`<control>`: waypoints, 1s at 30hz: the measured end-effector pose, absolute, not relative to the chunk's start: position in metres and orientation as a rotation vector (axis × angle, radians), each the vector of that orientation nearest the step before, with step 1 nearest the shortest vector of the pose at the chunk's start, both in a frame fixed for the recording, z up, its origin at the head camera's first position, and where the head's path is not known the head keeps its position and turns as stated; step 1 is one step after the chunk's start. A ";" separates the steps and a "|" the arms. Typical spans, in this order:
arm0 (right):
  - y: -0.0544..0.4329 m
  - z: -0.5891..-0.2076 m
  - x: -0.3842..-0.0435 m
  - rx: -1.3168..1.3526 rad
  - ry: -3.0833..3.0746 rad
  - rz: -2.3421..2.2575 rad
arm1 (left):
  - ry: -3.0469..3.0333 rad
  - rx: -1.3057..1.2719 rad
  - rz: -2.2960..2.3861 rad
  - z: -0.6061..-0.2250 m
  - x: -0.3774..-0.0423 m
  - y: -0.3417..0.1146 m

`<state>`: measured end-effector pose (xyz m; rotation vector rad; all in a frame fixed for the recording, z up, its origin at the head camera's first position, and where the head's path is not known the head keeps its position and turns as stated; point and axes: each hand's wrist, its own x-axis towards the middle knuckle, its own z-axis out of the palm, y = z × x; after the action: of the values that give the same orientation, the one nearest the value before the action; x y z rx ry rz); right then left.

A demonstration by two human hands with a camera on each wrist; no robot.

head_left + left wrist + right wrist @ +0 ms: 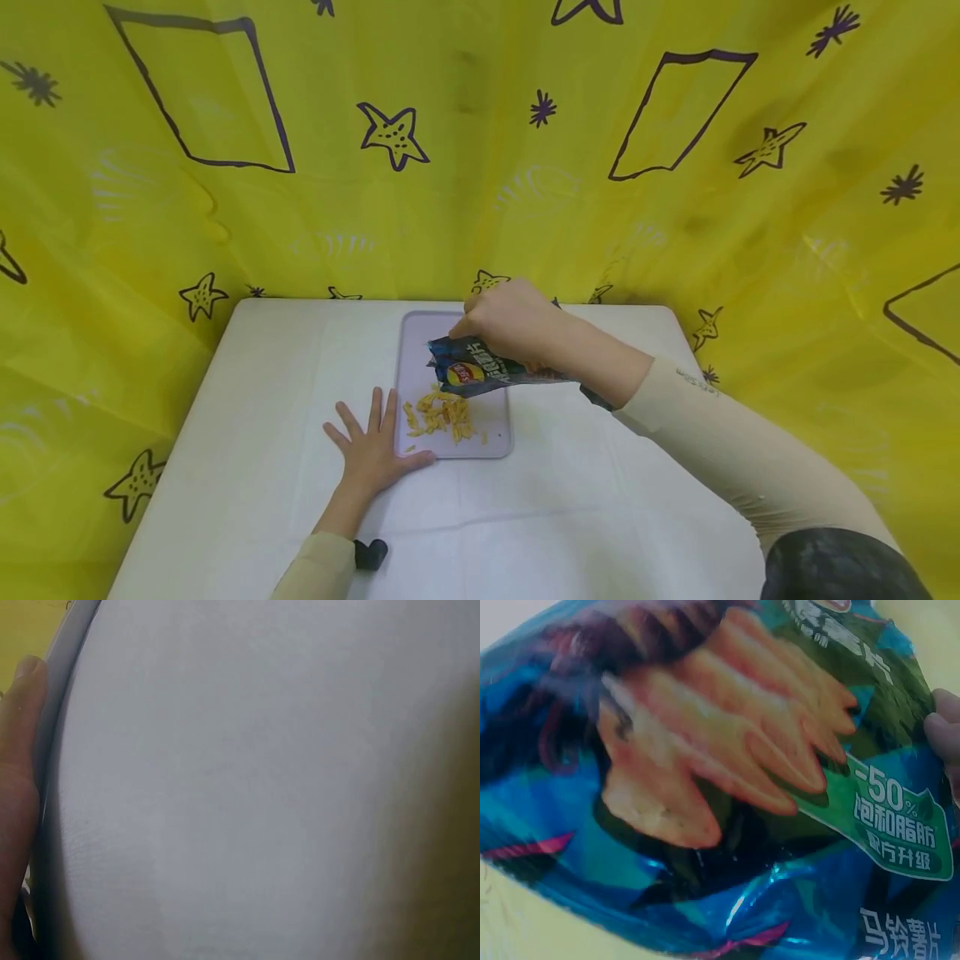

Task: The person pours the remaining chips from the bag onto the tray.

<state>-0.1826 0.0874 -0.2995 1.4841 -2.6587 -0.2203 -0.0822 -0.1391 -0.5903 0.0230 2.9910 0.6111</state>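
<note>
A dark blue bag of potato chips [480, 367] is tilted over a pale purple tray [491, 442], its torn end pointing left and down. My right hand [510, 321] grips the bag from above; in the right wrist view its fingertips [945, 735] pinch the edge of the printed chip bag [727, 772]. Yellow chips [442, 414] lie in a loose pile on the tray below. My left hand [375, 450] lies with spread, straight fingers at the tray's left edge, the thumb along its near-left corner. Only part of the left hand [19, 802] shows in the left wrist view.
The tray lies on a white table [285, 400]. Behind and beside the table hangs a yellow curtain [450, 217] printed with stars and outlined shapes. A black wrist strap piece [370, 555] sits by the left wrist.
</note>
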 end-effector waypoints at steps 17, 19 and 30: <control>0.090 -0.302 -0.182 1.492 -2.644 -0.280 | 2.996 0.024 0.592 -0.591 -0.083 -0.139; 0.090 -0.301 -0.183 1.489 -2.641 -0.273 | 3.008 0.023 0.593 -0.592 -0.083 -0.139; 0.090 -0.296 -0.182 1.494 -2.635 -0.270 | 2.979 0.021 0.597 -0.590 -0.083 -0.139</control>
<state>-0.1821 0.0899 -0.2965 1.4942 -2.6349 -0.2696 -0.0832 -0.1388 -0.5897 0.0214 2.9789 0.5974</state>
